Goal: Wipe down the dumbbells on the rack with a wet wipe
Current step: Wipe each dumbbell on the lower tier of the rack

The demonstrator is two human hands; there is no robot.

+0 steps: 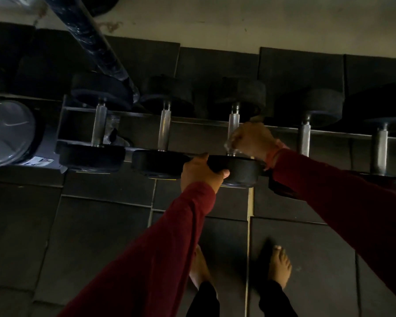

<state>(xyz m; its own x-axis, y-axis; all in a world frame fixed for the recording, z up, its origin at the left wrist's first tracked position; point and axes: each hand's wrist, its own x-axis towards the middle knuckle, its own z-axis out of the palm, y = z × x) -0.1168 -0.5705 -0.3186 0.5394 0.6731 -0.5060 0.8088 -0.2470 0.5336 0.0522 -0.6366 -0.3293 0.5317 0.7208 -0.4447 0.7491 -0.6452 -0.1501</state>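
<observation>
Several black dumbbells with metal handles lie across a low dark rack [192,121]. My left hand [200,171] grips the near head [240,170] of the third dumbbell from the left. My right hand [253,139] is closed around that dumbbell's handle [234,121], with a bit of pale wet wipe [228,144] showing under the fingers. Most of the wipe is hidden inside the fist. Both arms wear dark red sleeves.
Neighbouring dumbbells sit close on both sides: one [160,163] to the left, one [304,138] to the right. A shiny plate [8,131] stands at the far left. A black bar [89,40] leans over the rack. Rubber floor tiles and my bare feet [280,264] are below.
</observation>
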